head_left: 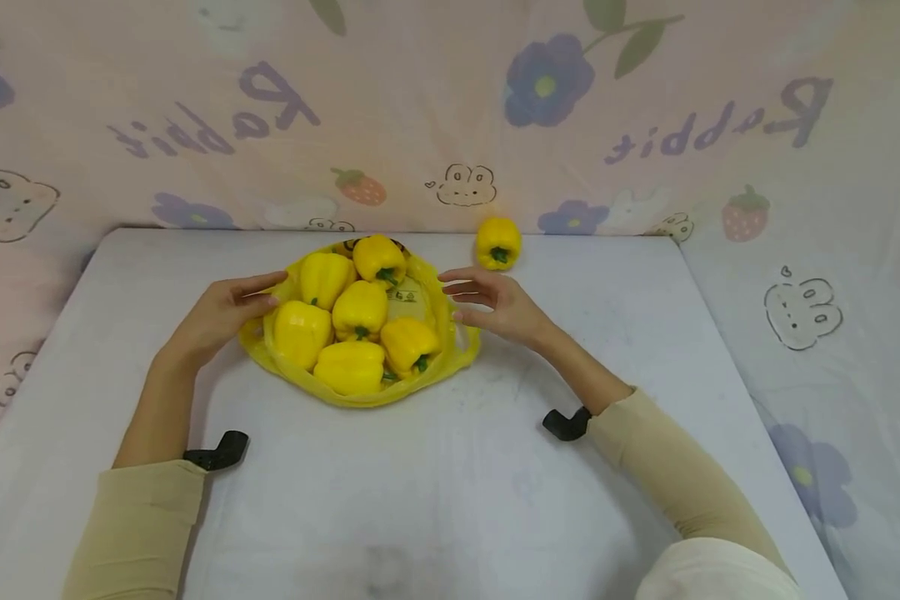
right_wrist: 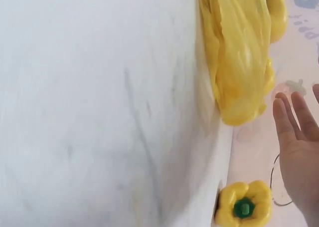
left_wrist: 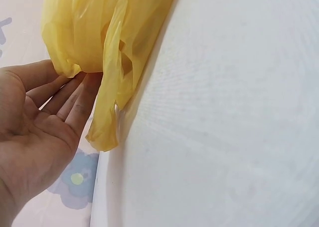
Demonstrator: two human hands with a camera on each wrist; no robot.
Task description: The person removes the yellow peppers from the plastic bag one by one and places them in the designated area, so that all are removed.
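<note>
Soft, even, slightly muted light fills the head view, its source out of frame. A faint shadow lies on the table (head_left: pixel 420 492) beside the left forearm (head_left: pixel 156 408); small glints mark the peppers (head_left: pixel 360 308). Both wrist views look paler, the yellow bag (left_wrist: pixel 82 27) showing gentle sheen, the tabletop texture blurry.

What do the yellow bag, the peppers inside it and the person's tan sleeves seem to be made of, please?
Bag: apparently thin, slightly glossy plastic film, judging by its fine creases and partly see-through look.
Peppers: smooth and shiny, with bright highlights; real flesh or molded plastic or foam, the pictures leave that open.
Sleeves: probably matte cloth, as they fold softly and show no shine.
</note>
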